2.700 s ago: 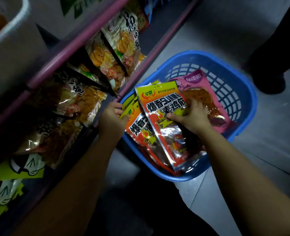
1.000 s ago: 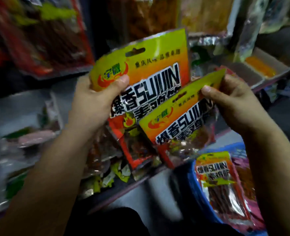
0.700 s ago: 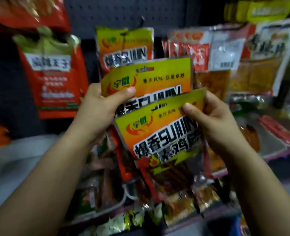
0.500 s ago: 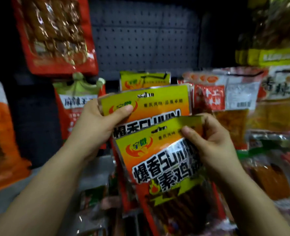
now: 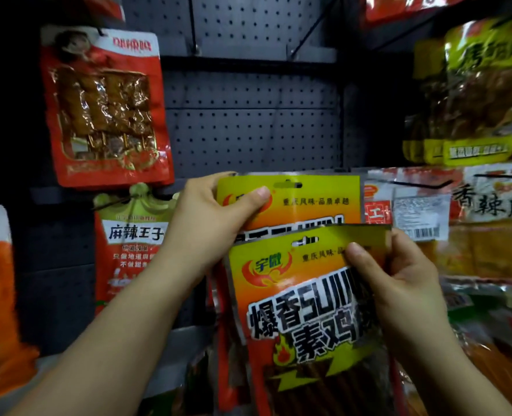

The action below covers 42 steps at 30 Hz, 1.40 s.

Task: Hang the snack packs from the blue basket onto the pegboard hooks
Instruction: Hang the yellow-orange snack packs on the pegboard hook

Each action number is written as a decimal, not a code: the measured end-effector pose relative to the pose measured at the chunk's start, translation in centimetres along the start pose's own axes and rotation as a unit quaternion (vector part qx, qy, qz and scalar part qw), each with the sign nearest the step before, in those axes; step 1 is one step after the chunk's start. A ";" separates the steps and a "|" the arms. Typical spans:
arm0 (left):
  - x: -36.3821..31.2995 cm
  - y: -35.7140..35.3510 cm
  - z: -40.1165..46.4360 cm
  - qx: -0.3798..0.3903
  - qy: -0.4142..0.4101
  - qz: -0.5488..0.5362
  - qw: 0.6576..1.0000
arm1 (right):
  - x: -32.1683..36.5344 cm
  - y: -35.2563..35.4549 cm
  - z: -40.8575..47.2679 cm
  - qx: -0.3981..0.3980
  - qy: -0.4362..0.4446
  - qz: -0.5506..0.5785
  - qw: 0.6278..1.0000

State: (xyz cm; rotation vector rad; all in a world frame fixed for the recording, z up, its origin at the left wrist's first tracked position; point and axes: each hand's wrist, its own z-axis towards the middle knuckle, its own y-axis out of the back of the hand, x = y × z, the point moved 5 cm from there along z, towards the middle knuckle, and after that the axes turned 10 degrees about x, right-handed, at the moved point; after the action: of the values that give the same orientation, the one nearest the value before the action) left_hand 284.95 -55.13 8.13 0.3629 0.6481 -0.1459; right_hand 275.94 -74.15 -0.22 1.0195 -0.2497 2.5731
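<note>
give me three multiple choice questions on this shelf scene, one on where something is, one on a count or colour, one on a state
1. Where is the rear snack pack relative to the front snack pack?
A. behind and higher
B. lying in a basket
C. hung on a top hook

2. How many yellow-orange packs do the hands hold in all?
A. one
B. two
C. four

3. What is the state of the right hand?
A. flat and open, holding nothing
B. pinching the front pack's top right corner
C. resting on the pegboard

Answers:
1 A, its top edge shows above the front pack.
2 B, the left hand grips one and the right hand grips the other.
3 B, thumb and fingers close on that corner.
</note>
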 end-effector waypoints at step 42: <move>11.1 -0.8 2.4 -0.124 0.069 0.218 0.966 | -11.0 -3.1 7.9 0.084 -0.138 -0.056 0.985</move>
State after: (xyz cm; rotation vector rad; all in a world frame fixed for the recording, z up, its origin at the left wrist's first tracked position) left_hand 294.83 -56.95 2.86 0.2668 0.7008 0.3816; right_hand 289.52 -76.56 -1.97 1.4112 -0.0428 2.3796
